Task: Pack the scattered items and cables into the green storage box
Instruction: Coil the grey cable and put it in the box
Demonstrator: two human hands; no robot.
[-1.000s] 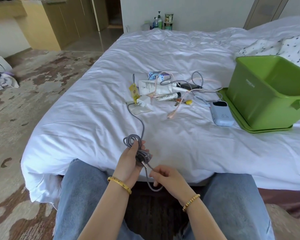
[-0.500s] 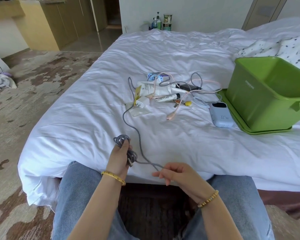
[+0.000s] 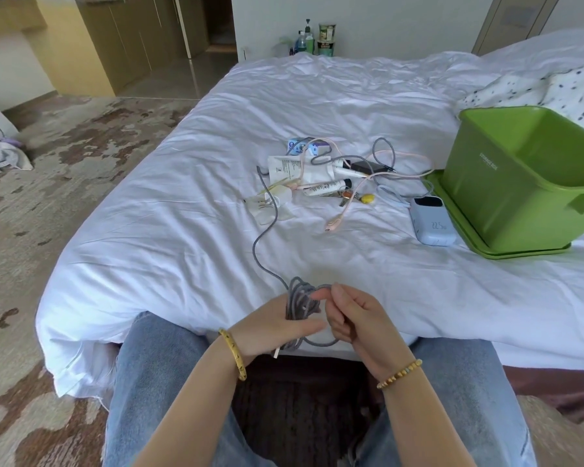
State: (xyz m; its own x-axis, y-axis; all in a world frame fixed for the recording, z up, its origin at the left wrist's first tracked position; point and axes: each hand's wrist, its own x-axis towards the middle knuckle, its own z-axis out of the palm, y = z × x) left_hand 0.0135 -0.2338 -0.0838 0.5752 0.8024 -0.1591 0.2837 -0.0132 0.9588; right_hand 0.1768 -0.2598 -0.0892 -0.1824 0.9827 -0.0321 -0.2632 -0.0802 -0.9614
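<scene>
A grey braided cable (image 3: pixel 297 299) is coiled in several loops around my left hand (image 3: pixel 267 326), which holds the bundle at the bed's near edge. My right hand (image 3: pixel 353 320) pinches the same cable beside the coil. The loose end runs up the sheet to a white charger plug (image 3: pixel 281 198). The scattered pile holds a pink cable (image 3: pixel 346 210), white tubes (image 3: pixel 324 187), a white pouch (image 3: pixel 285 168), a black device (image 3: pixel 364 166) and a blue power bank (image 3: pixel 432 224). The green storage box (image 3: pixel 520 183) stands open on its lid (image 3: pixel 462 230) at the right.
I sit at the edge of a bed with a white sheet (image 3: pixel 182 230), knees under my hands. A spotted blanket (image 3: pixel 553 89) lies behind the box. Bottles (image 3: pixel 312 38) stand beyond the bed's far end. A patterned rug (image 3: pixel 31 230) covers the floor at left.
My right hand swung from the lower right up to the coil, laying another loop of grey cable around my left hand. The loose stretch on the sheet has shortened.
</scene>
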